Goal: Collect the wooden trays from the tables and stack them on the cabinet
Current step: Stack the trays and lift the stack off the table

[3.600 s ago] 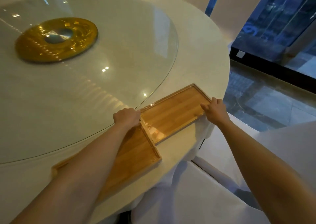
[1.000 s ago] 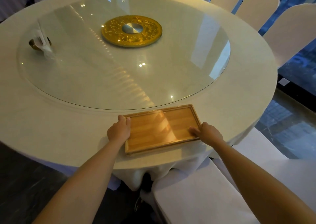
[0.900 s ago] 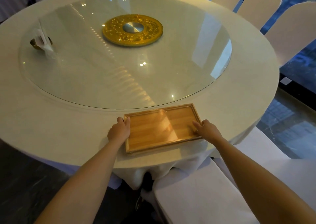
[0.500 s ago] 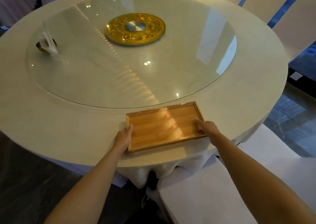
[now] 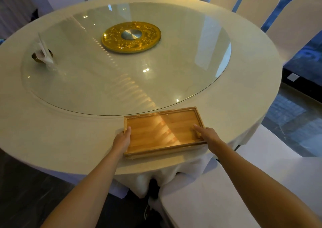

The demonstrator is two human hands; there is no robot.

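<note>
The big round table in its cream cloth (image 5: 52,137) fills the room ahead, its far rim cut off at twelve o'clock. A clear glass turntable (image 5: 174,74) covers most of it, a gold embossed disc (image 5: 131,37) at its hub. White-covered chairs (image 5: 294,24) stand at two o'clock, partly out of sight. At the near edge, about six o'clock, lie the rectangular wooden trays (image 5: 162,132), stacked; how many I cannot make out. The left hand (image 5: 122,139) grips the stack's left end, thumb over the rim. The right hand (image 5: 207,135) clasps the right end, fingers inside. At ten o'clock, a small blurred napkin holder (image 5: 41,54).
</note>
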